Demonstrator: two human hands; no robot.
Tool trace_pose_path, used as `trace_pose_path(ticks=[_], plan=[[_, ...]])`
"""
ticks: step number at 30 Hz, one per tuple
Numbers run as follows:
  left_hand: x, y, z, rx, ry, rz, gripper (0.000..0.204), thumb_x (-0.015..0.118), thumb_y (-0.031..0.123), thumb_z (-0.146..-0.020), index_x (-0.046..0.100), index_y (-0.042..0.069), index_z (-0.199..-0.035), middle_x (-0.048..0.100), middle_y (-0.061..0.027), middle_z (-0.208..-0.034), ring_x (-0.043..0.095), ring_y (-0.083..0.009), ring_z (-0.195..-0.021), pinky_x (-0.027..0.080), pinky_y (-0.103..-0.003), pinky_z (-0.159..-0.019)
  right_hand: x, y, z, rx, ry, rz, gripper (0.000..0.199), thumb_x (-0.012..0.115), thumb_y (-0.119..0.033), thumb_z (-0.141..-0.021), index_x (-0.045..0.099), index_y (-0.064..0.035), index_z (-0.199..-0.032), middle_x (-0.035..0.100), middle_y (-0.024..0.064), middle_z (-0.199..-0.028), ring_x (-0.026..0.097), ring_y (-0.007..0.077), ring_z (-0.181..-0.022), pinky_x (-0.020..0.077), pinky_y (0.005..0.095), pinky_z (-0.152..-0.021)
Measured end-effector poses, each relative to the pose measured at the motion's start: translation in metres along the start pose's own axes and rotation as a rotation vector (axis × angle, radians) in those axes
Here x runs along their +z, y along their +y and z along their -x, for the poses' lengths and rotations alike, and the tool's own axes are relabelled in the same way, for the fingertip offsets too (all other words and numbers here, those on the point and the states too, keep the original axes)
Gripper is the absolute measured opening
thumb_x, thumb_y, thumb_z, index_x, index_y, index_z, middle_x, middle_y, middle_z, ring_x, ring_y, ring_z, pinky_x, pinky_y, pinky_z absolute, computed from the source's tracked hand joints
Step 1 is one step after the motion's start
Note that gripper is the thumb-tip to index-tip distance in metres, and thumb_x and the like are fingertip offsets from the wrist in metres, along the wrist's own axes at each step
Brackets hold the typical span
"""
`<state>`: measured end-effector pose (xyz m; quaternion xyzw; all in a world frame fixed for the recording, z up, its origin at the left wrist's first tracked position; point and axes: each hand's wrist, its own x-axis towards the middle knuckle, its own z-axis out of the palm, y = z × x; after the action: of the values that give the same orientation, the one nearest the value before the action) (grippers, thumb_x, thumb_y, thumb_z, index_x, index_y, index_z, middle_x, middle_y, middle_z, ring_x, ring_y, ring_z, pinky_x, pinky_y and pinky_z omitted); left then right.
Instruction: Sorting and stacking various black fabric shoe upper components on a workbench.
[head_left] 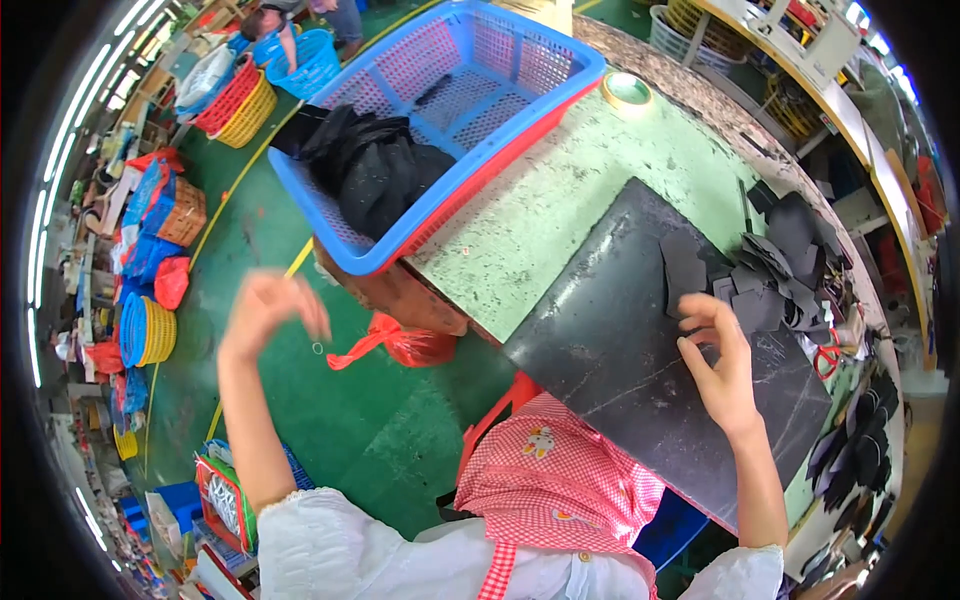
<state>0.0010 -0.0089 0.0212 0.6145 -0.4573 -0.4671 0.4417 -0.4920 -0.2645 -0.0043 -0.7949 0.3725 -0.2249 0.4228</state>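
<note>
Evidently the work stands somewhere in the middle, judging by how the soft-looking flat black pieces are split between two places. A loose black heap (380, 170) lies in the near left part of the blue perforated plastic basket (310, 207), which sits nested in a red plastic basket (495, 180) at the far left end of the pale green, scuffed bench (520, 240); if that heap is finished pieces, a fair share is done, though the frame cannot confirm it. Much of the basket floor shows bare beyond the heap. On the other side, a jumbled pile of dark grey cut pieces (785, 265) spreads over the right edge of the black rectangular board (600, 330), and a single dark grey piece (683, 272) lies flat to the left of it, so those seem to be what is left. Another dark cluster (858, 440) lies farther down the bench's right side; its part in the count is unclear. The right hand (715, 345) is over the board at the lower end of the single piece, thumb and fingers curved apart with nothing visible between them; whether it touches the piece cannot be told. The left hand (272, 308) is raised above the green floor (390, 425), blurred, fingers bent downward, and whether it grips anything cannot be told.
</note>
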Motion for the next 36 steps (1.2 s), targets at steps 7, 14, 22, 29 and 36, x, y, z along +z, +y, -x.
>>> trace_pose_path(ticks=[7, 14, 22, 29, 36], plan=[[-0.088, 0.034, -0.119, 0.278, 0.551, -1.094, 0.115, 0.093, 0.043, -0.075, 0.032, -0.001, -0.162, 0.037, -0.0248, -0.165, 0.035, -0.0365, -0.155, 0.027, -0.044, -0.128, 0.014, 0.041, -0.028, -0.348, 0.198, 0.768, 0.052, 0.075, -0.003, -0.08, 0.067, -0.0134, -0.13, 0.052, 0.0153, -0.147, 0.051, 0.039, -0.132, 0.0381, 0.0506, -0.112], [-0.065, 0.017, -0.166, -0.168, 0.391, -1.118, 0.08, 0.07, 0.047, -0.091, 0.04, 0.023, -0.161, 0.05, -0.0279, -0.153, 0.049, -0.0464, -0.141, 0.041, -0.05, -0.119, -0.008, 0.047, -0.043, -0.285, 0.314, 0.692, 0.05, 0.075, -0.001, -0.082, 0.065, -0.0131, -0.13, 0.053, 0.015, -0.148, 0.049, 0.0388, -0.135, 0.0339, 0.0503, -0.116], [-0.03, 0.043, -0.298, 0.047, 0.578, -1.457, 0.024, 0.068, 0.033, -0.088, 0.082, 0.016, -0.098, 0.079, -0.0169, -0.095, 0.076, -0.038, -0.088, 0.061, -0.051, -0.078, 0.052, -0.008, -0.089, -0.468, 0.097, 0.387, 0.027, 0.071, 0.001, -0.082, 0.073, -0.0123, -0.105, 0.065, 0.0113, -0.13, 0.057, 0.0349, -0.125, 0.0404, 0.0473, -0.107], [-0.015, -0.004, -0.367, -0.184, 0.324, -1.741, 0.023, 0.069, 0.025, -0.09, 0.083, 0.015, -0.105, 0.081, -0.01, -0.109, 0.078, -0.0272, -0.103, 0.062, -0.042, -0.083, 0.085, -0.006, -0.095, -0.495, -0.12, 0.216, 0.021, 0.071, 0.0, -0.086, 0.073, -0.0104, -0.104, 0.067, 0.0105, -0.126, 0.061, 0.0352, -0.118, 0.0486, 0.0457, -0.1], [-0.073, 0.093, -0.306, 0.029, 0.419, -0.842, 0.022, 0.074, 0.031, -0.085, 0.072, 0.011, -0.095, 0.077, -0.007, -0.079, 0.076, -0.019, -0.067, 0.06, -0.039, -0.071, 0.084, 0.029, -0.091, -0.441, -0.026, 0.201, 0.024, 0.069, 0.007, -0.08, 0.073, -0.0095, -0.097, 0.068, 0.0083, -0.12, 0.062, 0.0314, -0.103, 0.0503, 0.043, -0.091]])
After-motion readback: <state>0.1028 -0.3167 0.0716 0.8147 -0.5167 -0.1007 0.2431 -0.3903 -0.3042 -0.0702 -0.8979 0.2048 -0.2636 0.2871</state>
